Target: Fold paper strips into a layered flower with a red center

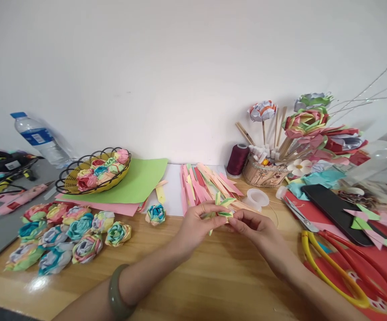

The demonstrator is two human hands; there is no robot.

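Note:
My left hand (204, 224) pinches a small folded paper flower (226, 214) in green and pale yellow, with pointed strips sticking out. From the other side, my right hand (255, 224) grips its edge between thumb and fingertips. Both hands are over the wooden table, and the fingers hide part of the folds. Just behind them lies a bundle of cut paper strips (202, 183) in pink, red, peach and green. A blue and teal paper rose (155, 214) sits to the left of my left hand.
Several paper roses (80, 226) cluster at left, near a yellow basket (71, 183) of more roses on green paper (146, 178). A water bottle (41, 139) leans behind. At right are scissors (334, 272), a phone (335, 214), a thread spool (237, 160) and a holder (265, 174) with paper flowers.

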